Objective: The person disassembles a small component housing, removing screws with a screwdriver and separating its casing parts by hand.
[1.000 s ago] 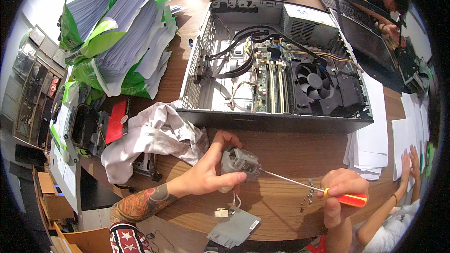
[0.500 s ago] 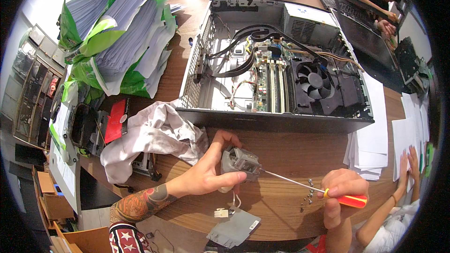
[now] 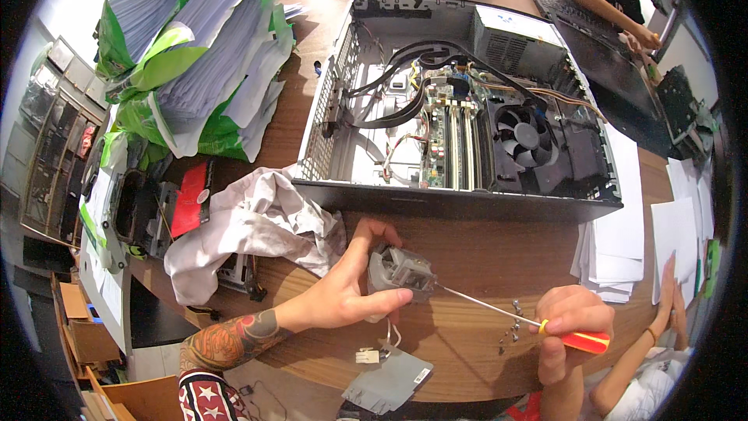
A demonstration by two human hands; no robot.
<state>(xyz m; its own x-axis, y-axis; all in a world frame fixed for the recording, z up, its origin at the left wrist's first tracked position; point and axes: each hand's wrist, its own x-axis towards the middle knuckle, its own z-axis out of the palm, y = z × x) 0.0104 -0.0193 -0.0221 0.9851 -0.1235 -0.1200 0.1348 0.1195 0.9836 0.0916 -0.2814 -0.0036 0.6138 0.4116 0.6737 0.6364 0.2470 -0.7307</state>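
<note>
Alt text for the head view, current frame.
A person's left grip holds a small gray part, while the right grip holds a red-and-yellow screwdriver pointing at it. Loose screws lie nearby on a wooden table. Beyond sits an open computer case with black cables and a fan inside.

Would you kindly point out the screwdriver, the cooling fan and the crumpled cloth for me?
Screwdriver (image 3: 584,341): head view, on its red handle.
Cooling fan (image 3: 526,136): head view, on its hub.
Crumpled cloth (image 3: 251,222): head view, on its middle folds.
</note>
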